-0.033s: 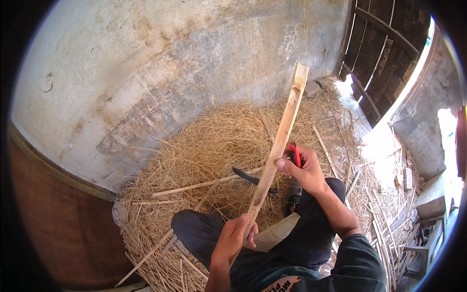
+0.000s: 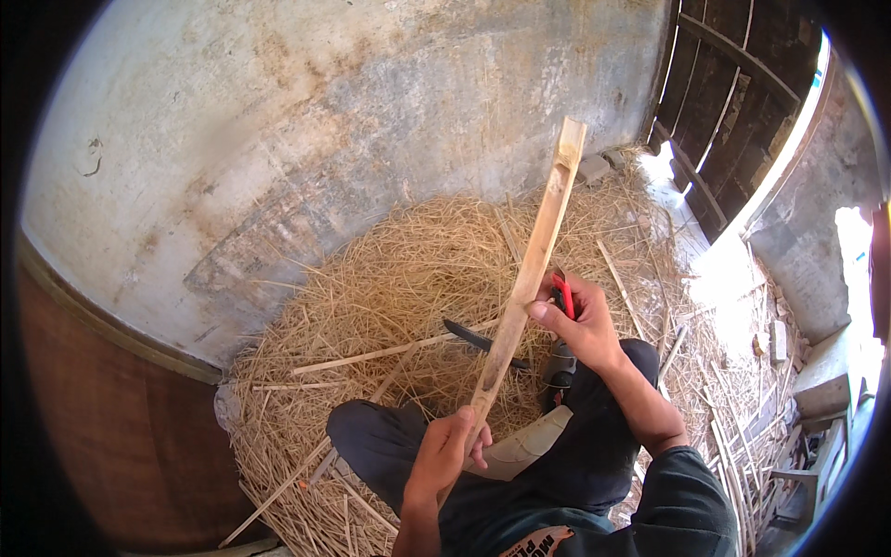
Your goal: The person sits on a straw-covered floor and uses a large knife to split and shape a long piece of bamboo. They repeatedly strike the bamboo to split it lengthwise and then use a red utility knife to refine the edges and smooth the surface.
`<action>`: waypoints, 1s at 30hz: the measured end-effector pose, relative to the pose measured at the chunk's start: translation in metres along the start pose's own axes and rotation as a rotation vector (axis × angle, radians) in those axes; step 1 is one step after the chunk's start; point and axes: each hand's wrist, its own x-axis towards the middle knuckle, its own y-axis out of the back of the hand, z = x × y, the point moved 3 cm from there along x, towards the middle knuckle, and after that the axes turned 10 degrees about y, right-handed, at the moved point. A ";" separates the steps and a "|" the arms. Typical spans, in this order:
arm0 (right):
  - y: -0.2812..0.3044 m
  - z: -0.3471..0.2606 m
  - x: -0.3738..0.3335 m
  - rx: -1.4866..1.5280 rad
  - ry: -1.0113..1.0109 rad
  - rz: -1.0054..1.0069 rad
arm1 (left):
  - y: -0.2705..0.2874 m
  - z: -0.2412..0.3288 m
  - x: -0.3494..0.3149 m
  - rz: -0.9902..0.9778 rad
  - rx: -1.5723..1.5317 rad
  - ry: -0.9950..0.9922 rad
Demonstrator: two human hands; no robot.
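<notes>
A long split bamboo strip (image 2: 531, 269), with its hollow face and a node near the top showing, slants up and away from my lap. My left hand (image 2: 445, 452) is closed round its lower end. Around a small red-and-black tool (image 2: 562, 295), perhaps a cutter, the fingers of my right hand (image 2: 583, 320) are curled, and the thumb presses against the bamboo's right edge. The tool's working end is mostly hidden by my fingers. Behind the strip, a dark-bladed knife (image 2: 469, 335) lies on the shavings, its handle partly covered by the bamboo.
Straw-like shavings (image 2: 436, 251) cover the floor around my crossed legs. By my right knee is a grey-and-black object (image 2: 559, 367). Loose bamboo strips (image 2: 371, 356) lie about. A stained wall (image 2: 371, 121) rises ahead, with a dark plank door (image 2: 729, 102) at far right.
The upper end of the bamboo strip has shifted very slightly to the left. Both hands keep their hold.
</notes>
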 end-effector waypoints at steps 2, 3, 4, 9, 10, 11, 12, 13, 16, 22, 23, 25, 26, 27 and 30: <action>-0.001 0.001 -0.003 0.078 0.073 0.055 | -0.001 0.010 -0.004 0.129 0.090 -0.053; 0.001 0.004 -0.005 -0.006 0.129 0.036 | 0.001 0.013 -0.004 0.169 0.119 -0.106; 0.005 0.009 -0.009 -0.090 0.186 0.017 | 0.003 0.016 -0.004 0.210 0.149 -0.159; -0.016 -0.011 -0.026 -0.600 0.447 -0.226 | 0.003 0.035 -0.010 0.370 0.250 -0.316; -0.021 -0.012 -0.030 -0.642 0.521 -0.261 | 0.001 0.039 -0.010 0.385 0.266 -0.323; -0.026 -0.013 -0.033 -0.684 0.595 -0.296 | 0.000 0.042 -0.012 0.400 0.283 -0.330; -0.029 -0.010 -0.035 -0.731 0.649 -0.285 | -0.004 0.048 -0.014 0.416 0.274 -0.336; -0.030 -0.010 -0.036 -0.742 0.641 -0.298 | -0.009 0.053 -0.016 0.433 0.265 -0.342; -0.032 -0.013 -0.036 -0.768 0.651 -0.305 | -0.015 0.058 -0.020 0.448 0.297 -0.364; -0.033 -0.018 -0.037 -0.814 0.704 -0.253 | -0.014 0.054 -0.019 0.380 0.381 -0.351; -0.033 -0.018 -0.037 -0.811 0.713 -0.250 | -0.015 0.056 -0.020 0.371 0.434 -0.346; -0.034 -0.019 -0.037 -0.823 0.724 -0.242 | -0.016 0.054 -0.018 0.383 0.402 -0.353; -0.035 -0.022 -0.037 -0.840 0.724 -0.237 | -0.017 0.053 -0.018 0.389 0.386 -0.357; -0.035 -0.024 -0.037 -0.857 0.724 -0.233 | -0.019 0.053 -0.018 0.407 0.384 -0.369; -0.035 -0.028 -0.037 -0.906 0.748 -0.213 | -0.022 0.055 -0.019 0.443 0.389 -0.399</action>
